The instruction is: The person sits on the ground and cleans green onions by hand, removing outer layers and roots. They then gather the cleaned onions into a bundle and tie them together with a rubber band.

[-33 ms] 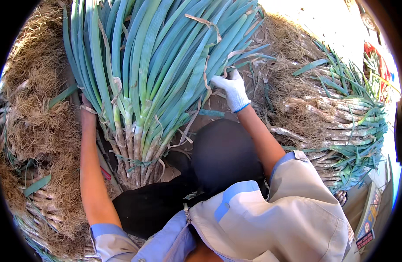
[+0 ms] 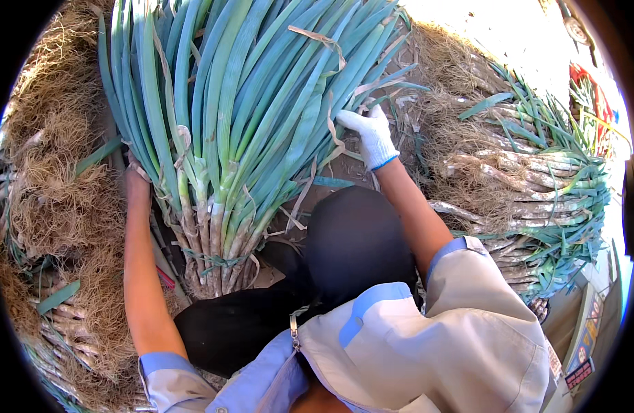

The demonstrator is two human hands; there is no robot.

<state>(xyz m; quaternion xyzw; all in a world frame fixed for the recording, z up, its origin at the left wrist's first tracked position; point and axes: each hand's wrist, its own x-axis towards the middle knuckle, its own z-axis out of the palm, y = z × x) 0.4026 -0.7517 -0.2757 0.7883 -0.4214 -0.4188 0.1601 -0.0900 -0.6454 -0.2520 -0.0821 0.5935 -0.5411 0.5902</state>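
A big bunch of long green onions (image 2: 220,138) stands in front of me, blue-green leaves fanned away and pale stalks toward my knees. A green leaf tie (image 2: 217,260) wraps its stalks low down. At the bunch's right edge is my right hand (image 2: 373,138) in a white knit glove, thumb and a finger apart against the outer leaves. My left hand (image 2: 137,175) reaches along the bunch's left side, with its fingers hidden behind the leaves.
Stacked green onions with tangled brown roots (image 2: 62,186) rise close on my left. Another pile of onion bundles (image 2: 523,179) lies to the right, roots toward me. My dark-clad knee (image 2: 358,234) sits just below the bunch.
My right gloved hand has shifted very slightly to the right. The bunch stays in nearly the same place.
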